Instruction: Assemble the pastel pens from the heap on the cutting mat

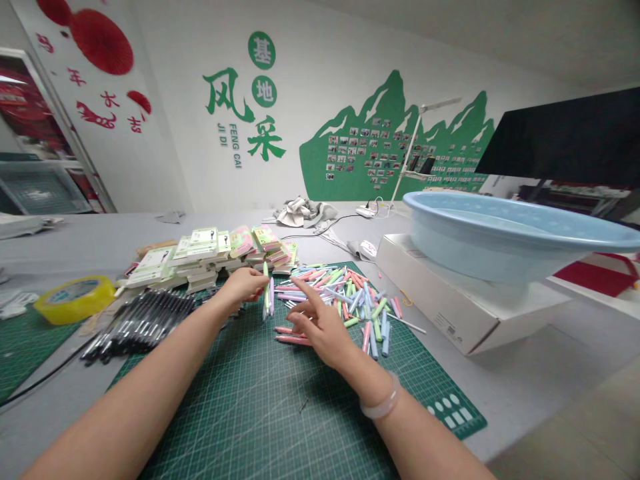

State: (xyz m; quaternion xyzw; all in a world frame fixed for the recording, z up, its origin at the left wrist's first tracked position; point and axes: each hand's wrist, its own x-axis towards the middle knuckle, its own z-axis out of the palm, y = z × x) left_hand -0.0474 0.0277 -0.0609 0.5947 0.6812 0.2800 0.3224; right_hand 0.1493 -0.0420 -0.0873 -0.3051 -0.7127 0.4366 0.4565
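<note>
My left hand (244, 288) is closed in a pinch at a light green pen (265, 269), which points away from me. Purple pens (272, 297) lie right beside it. To the right, my right hand (323, 330) hovers over the mat with its index finger stretched out and the other fingers loosely bent. Two pink pens (291, 339) lie by its thumb side, partly covered by the hand. Beyond it spreads a loose pile of pastel pens and caps (357, 297) in pink, green, blue and purple.
A green cutting mat (240, 413) lies under the work. Black pens (145, 323) and stacked small boxes (200, 247) are at the left, near yellow tape (75, 300). On the right, a blue basin (480, 247) rests on a white box (450, 313).
</note>
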